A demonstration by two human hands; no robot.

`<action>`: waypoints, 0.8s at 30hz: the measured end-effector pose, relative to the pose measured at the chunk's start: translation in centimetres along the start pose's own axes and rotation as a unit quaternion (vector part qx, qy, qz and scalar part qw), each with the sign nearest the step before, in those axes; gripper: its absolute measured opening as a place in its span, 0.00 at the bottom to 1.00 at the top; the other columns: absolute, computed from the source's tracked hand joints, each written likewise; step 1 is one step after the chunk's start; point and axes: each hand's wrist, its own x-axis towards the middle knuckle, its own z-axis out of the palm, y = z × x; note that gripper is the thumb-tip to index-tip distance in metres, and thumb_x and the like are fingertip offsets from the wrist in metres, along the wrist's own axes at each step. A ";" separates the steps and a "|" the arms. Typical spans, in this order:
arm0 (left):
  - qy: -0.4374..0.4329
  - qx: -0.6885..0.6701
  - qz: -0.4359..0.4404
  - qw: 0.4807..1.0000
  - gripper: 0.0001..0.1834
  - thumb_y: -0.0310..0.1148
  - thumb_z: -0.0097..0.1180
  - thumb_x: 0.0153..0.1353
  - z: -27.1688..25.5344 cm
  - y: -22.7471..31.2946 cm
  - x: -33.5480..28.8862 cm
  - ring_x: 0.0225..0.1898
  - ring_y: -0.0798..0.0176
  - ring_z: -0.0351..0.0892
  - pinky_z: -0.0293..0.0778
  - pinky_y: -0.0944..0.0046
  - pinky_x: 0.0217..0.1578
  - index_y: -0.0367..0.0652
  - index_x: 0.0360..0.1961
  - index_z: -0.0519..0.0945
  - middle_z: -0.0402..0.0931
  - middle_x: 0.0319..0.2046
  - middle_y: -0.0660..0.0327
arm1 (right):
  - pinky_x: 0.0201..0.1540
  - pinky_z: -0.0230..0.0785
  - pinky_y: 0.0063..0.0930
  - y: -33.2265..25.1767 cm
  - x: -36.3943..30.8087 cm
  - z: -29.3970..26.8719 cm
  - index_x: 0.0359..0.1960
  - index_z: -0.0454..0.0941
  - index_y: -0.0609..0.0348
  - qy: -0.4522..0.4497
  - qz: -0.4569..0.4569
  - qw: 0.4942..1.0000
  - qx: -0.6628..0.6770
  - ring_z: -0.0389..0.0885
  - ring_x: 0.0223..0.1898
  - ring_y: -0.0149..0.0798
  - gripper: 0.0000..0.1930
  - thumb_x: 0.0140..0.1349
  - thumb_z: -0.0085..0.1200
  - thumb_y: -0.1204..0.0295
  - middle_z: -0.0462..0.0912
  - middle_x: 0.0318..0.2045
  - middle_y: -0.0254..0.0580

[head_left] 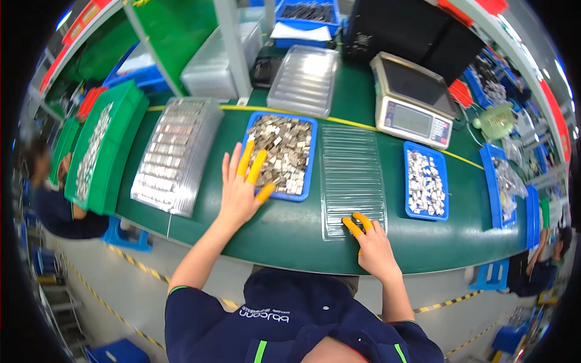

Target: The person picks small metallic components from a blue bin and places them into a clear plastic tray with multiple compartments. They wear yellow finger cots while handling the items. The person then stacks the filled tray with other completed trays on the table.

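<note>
My left hand [241, 187] is open, its fingers spread and some wearing yellow finger cots. It reaches over the left side of a blue tray [313, 145] heaped with small metallic parts [281, 145], fingertips at the pile. My right hand [374, 245] rests at the near end of a clear ribbed plastic tray [354, 163]. Two of its fingers, in yellow cots, stretch out slightly apart on the ribs, and I see nothing held between them. The other fingers of that hand are partly hidden.
Right of the ribbed tray is a blue tray [445, 181] of white parts [425, 184]; behind it stands a weighing scale [414, 100]. Filled clear trays [175, 157] and a green bin [124, 145] stand left. Stacked clear trays [304, 78] lie behind. People sit at both sides.
</note>
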 end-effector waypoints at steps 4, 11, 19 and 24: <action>0.042 0.146 -0.090 0.984 0.22 0.30 0.54 0.58 -2.2 -1.5 -1.7 0.69 0.46 0.47 0.45 0.44 0.66 0.38 0.55 0.72 0.56 0.65 0.50 | 0.52 0.66 0.39 -0.2 0.1 -0.2 0.56 0.72 0.54 -0.009 -0.024 0.999 0.026 0.70 0.46 0.50 0.33 0.41 0.48 0.87 0.72 0.54 0.47; 0.036 0.363 -0.125 0.923 0.26 0.26 0.58 0.52 -5.0 -2.8 -3.0 0.70 0.50 0.47 0.43 0.44 0.67 0.46 0.55 0.74 0.60 0.63 0.49 | 0.47 0.67 0.39 1.1 0.6 1.5 0.48 0.78 0.56 0.089 -0.044 0.992 0.079 0.71 0.42 0.48 0.30 0.37 0.48 0.87 0.76 0.49 0.42; -0.137 0.346 -0.053 0.927 0.07 0.25 0.47 0.55 -1.6 -5.8 0.5 0.56 0.50 0.70 0.57 0.52 0.61 0.34 0.31 0.77 0.78 0.38 0.48 | 0.43 0.63 0.36 2.0 0.1 2.6 0.45 0.80 0.57 0.113 -0.041 0.984 0.130 0.71 0.41 0.45 0.28 0.36 0.49 0.86 0.76 0.49 0.40; -0.034 0.217 -0.161 0.962 0.08 0.23 0.44 0.55 3.1 -8.3 3.9 0.39 0.48 0.77 0.73 0.48 0.43 0.34 0.34 0.76 0.78 0.37 0.49 | 0.42 0.63 0.38 2.7 0.0 3.4 0.45 0.80 0.59 0.118 -0.050 0.985 0.113 0.70 0.40 0.46 0.26 0.37 0.50 0.85 0.76 0.49 0.42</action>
